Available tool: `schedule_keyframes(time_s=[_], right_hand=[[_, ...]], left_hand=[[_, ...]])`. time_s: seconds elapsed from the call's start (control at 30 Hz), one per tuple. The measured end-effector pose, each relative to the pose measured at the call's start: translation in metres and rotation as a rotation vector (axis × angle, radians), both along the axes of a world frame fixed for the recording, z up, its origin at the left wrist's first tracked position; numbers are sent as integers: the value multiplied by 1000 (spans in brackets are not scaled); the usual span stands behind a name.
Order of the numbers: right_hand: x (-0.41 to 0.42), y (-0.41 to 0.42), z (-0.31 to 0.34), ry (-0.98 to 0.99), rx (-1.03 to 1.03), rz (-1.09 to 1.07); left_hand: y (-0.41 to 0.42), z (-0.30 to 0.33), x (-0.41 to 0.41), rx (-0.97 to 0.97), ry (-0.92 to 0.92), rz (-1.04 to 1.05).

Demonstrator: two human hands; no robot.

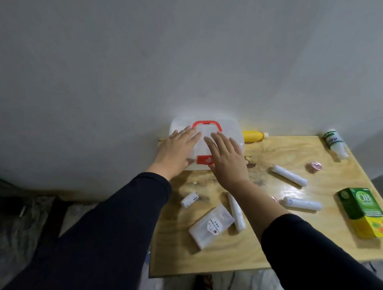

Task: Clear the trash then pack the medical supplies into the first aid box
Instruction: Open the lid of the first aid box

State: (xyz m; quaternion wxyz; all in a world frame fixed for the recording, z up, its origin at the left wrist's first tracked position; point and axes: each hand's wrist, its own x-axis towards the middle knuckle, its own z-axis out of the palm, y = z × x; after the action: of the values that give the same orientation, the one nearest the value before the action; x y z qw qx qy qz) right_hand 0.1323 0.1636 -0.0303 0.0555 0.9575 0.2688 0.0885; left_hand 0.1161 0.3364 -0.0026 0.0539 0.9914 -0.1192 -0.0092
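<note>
Resting flat on the lid, the left hand [177, 149] lies spread on the first aid box [231, 130], at the worktop's [224, 254] far edge; the right hand [226, 159], fingers also spread, covers the lid just beside it. Between the thumbs sits the red latch [204, 160], probably where to pry. Beyond the fingertips, the red handle [207, 124] suits carrying; the thin translucent plastic looks light, stiff and slick.

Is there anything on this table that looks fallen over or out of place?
Yes. The yellow bottle and the green-labelled bottle lie on their sides at the table's far edge, and the green carton lies tipped over at the right.
</note>
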Motion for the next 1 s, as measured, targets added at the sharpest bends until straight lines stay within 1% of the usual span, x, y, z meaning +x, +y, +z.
schedule_keyframes(time_s=[0.1, 0.23, 0.47, 0.63, 0.87, 1.0], right_hand=[[3, 1, -8, -70, 21, 11], [2, -1, -4, -108, 50, 51], [-15, -14, 4, -15, 8, 101], [-31, -17, 9, -71, 139, 129], [-43, -17, 27, -93, 181, 118], [-41, -17, 45, -166, 240, 117]], left_hand=[[-1, -4, -3, 0, -28, 9], [-1, -1, -3, -1, -12, 17], [-3, 8, -14, -16, 21, 0], [-5, 8, -25, -54, 59, -4], [-3, 20, -36, -53, 61, -41], [0, 40, -37, -43, 60, -53]])
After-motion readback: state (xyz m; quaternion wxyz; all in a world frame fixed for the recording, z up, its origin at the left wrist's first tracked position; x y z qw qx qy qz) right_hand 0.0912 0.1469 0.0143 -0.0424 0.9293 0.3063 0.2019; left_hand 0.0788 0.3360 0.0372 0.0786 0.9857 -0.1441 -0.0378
